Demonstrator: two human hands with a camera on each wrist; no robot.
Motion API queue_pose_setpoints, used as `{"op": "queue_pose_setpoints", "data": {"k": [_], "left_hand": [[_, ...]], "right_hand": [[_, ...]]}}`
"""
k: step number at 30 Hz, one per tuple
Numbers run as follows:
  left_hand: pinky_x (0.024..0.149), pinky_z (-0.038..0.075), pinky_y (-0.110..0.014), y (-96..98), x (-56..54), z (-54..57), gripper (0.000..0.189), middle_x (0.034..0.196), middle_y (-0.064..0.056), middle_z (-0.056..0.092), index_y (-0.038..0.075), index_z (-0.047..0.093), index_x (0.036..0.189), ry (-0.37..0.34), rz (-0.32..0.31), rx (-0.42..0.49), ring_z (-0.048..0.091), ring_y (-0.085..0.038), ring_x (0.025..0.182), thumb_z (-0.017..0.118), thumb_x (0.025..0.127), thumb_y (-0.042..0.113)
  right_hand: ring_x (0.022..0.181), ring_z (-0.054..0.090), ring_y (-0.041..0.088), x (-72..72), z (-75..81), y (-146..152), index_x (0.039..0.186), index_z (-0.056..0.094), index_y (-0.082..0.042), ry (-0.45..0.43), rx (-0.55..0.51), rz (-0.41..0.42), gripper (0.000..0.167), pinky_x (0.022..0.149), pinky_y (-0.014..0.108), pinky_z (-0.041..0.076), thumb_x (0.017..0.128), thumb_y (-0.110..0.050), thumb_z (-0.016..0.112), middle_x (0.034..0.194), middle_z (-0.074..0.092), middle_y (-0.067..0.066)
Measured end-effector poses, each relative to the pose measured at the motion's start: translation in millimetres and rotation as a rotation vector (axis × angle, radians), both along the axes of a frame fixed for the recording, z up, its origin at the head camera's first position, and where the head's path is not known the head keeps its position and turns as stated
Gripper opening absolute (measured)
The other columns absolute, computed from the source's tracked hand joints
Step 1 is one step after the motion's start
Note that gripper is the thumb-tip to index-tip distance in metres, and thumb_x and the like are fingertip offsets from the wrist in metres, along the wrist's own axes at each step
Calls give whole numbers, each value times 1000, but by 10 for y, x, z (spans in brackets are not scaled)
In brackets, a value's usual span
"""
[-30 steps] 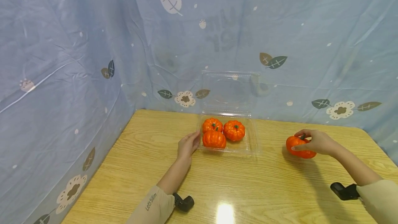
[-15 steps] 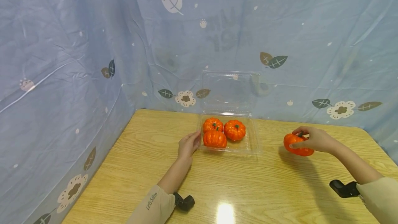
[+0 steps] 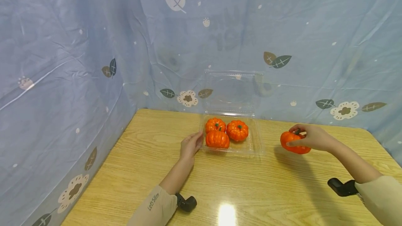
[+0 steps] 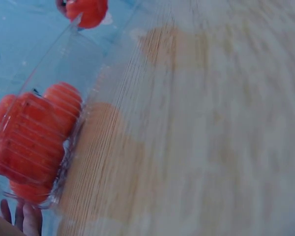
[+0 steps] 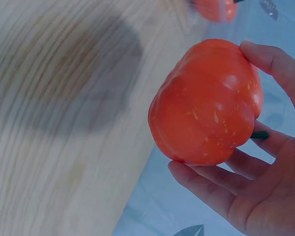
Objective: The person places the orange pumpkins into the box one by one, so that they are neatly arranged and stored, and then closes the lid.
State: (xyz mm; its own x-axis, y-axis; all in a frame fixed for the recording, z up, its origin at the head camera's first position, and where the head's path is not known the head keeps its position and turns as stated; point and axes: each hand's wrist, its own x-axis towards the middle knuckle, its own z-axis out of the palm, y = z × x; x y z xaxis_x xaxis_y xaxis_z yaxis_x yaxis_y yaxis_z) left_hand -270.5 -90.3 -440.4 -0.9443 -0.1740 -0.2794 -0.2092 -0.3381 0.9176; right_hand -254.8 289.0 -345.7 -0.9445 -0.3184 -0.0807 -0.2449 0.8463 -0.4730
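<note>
My right hand (image 3: 315, 137) grips a small orange toy pumpkin (image 5: 206, 103) with a green stem, thumb on one side and fingers on the other. The pumpkin hangs above the table, right of a clear plastic clamshell box (image 3: 254, 140). Inside the box sit three more pumpkins: one at back left (image 3: 215, 125), one at right (image 3: 237, 130) and one at front left (image 3: 217, 139). The box's lid (image 3: 230, 91) stands raised at the back. My left hand (image 3: 190, 145) rests against the box's left side, its fingers (image 4: 32, 219) touching the end wall.
The wooden table (image 3: 150, 135) runs back to a blue patterned cloth (image 3: 301, 37), which also hangs along the left side. Black wrist devices sit at the left cuff (image 3: 186, 203) and the right cuff (image 3: 342, 187).
My right hand has carried its pumpkin leftward and slightly up, toward the box. The left hand and the box with its pumpkins stay in place.
</note>
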Motion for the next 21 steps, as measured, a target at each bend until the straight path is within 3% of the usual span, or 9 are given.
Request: {"op": "queue_pose_setpoints", "data": {"k": [5, 11, 21], "left_hand": [[87, 50, -34, 0, -16, -23, 32, 108, -15, 65, -6, 62, 105, -4, 2, 4, 62, -16, 92, 66, 86, 19], [78, 52, -27, 0, -78, -140, 34, 101, -9, 68, -2, 65, 103, 6, 21, 10, 62, -12, 87, 70, 83, 25], [67, 51, -20, 23, -84, -155, 30, 94, -6, 70, -1, 67, 99, 11, 54, 1, 63, -10, 82, 70, 82, 23]], "right_hand": [[95, 59, 42, -2, 53, -95, 114, 55, 3, 2, 3, 14, 56, 67, 39, 54, 77, -33, 74, 106, 60, 22], [96, 59, 41, -2, 91, -176, 115, 55, 2, 6, -2, 27, 55, 67, 38, 54, 77, -33, 74, 107, 59, 22], [90, 62, 33, 23, 170, -329, 115, 55, 1, 0, -27, 53, 54, 64, 33, 53, 77, -33, 74, 107, 59, 20]]}}
